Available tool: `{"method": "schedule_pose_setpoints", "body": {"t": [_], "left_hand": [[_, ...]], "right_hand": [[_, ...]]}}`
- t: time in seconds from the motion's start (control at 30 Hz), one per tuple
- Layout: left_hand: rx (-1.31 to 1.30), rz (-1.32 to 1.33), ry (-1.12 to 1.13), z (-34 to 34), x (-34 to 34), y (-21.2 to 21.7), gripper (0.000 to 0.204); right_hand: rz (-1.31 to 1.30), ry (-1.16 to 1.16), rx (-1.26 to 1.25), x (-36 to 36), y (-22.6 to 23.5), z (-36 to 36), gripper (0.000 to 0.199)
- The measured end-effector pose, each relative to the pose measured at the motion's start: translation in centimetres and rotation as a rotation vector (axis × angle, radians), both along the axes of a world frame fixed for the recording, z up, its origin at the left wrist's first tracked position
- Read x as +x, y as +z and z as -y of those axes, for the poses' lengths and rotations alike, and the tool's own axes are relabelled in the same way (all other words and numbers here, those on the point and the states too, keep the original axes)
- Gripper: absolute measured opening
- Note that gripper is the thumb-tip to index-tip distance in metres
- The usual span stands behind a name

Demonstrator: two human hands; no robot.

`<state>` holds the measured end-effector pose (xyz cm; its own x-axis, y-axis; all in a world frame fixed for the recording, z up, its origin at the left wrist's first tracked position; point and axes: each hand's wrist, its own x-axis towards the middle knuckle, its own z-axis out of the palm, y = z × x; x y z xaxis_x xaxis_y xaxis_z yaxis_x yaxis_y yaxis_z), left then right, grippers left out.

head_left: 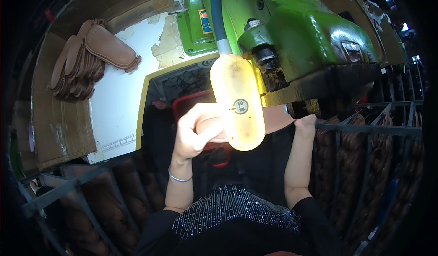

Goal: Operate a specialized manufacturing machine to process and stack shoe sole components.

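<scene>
A flat pinkish-tan insole-like piece (277, 120) spans between my hands, under the green machine head (315, 41). My left hand (197, 130) is closed on its left end, with the thumb bent across it. A glowing yellow lamp (237, 103) hangs in front and covers the middle of the piece. My right hand (305, 120) is at the right end, beside the dark lower part of the machine; its fingers are mostly hidden, so its grip does not show.
On the white table (114, 105) at left, stacked tan insoles (109, 46) lie against a cardboard wall (59, 133). The table has a yellow edge around a cutout. Metal racks (369, 129) packed with brown pieces stand at right, and another rack (68, 183) at lower left.
</scene>
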<state>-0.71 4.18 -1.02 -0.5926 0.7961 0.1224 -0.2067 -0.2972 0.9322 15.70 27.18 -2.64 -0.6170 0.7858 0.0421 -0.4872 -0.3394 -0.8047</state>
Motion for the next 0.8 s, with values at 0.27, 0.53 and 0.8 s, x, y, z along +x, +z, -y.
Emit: {"method": "schedule_pose_setpoints", "body": {"t": [0.27,0.53,0.8], "left_hand": [[-0.126,-0.009,0.048,3.5,-2.2,-1.7,0.036],[-0.188,0.066,0.159,7.7,-0.7,-3.6,0.037],[-0.426,-0.026,-0.039,9.6,-0.2,-4.5,0.024]], "right_hand": [[-0.012,0.037,0.084,-1.6,0.6,4.1,0.025],[0.168,0.077,0.086,-2.7,1.0,6.8,0.035],[0.246,0.037,0.245,-4.5,2.1,8.8,0.008]]}}
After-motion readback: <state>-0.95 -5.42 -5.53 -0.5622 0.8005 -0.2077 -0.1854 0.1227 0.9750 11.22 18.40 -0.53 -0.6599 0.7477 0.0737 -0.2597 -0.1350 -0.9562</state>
